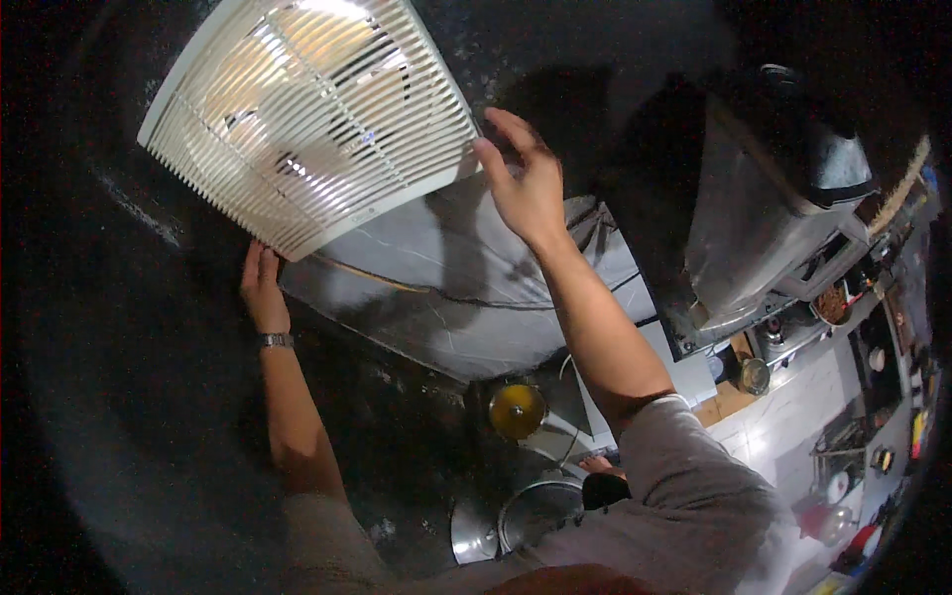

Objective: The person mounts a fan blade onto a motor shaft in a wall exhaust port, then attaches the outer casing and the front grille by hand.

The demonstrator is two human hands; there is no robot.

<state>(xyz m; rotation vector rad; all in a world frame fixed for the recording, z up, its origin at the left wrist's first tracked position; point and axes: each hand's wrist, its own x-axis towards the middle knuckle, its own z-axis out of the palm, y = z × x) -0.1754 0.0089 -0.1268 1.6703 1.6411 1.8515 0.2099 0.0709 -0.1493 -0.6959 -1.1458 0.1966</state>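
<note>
A white exhaust fan (327,129) with a slatted square grille is up against the dark wall at the upper left. Fan blades show faintly behind its slats. My left hand (266,293), with a metal-band watch on the wrist, has its fingertips on the fan's lower left corner. At the right edge of the frame, my right hand (528,188) is curved, its thumb and fingers apart against the rim. Both arms are raised. A dark and yellowish cable (426,290) runs to the right from just below the fan.
Grey marbled tiles (446,337) cover the wall below. A metal range hood (744,218) juts out at right, above a cluttered counter with a glass jar (755,376). Low down are a round yellow object (518,412), metal pans (476,531) and a bare foot (598,463).
</note>
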